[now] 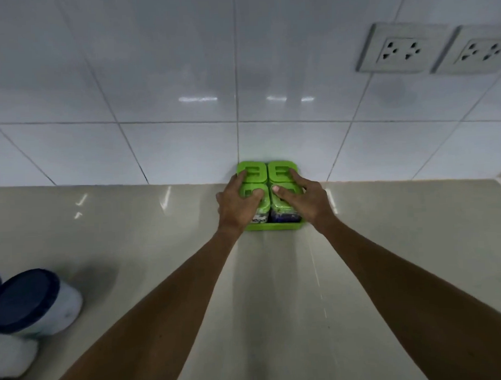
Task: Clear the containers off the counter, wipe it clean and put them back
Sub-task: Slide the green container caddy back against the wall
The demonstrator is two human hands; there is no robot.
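Since one green tray (273, 226) carries all four, both sides get gripped

Because the green-lidded containers (279, 167) sit on it against the tiled wall (154, 79), at the back of the counter (131, 236), left hand (237, 203) and right hand (305, 200) each curl over an outer pair, thumbs on lids, probably to move everything together. A blue-lidded jar (31, 302) stands well apart.

Glossy white wall tiles (168, 64) with dark grout carry bright reflections (198, 99), probably of ceiling lights; two sockets (400, 51) sit upper right.
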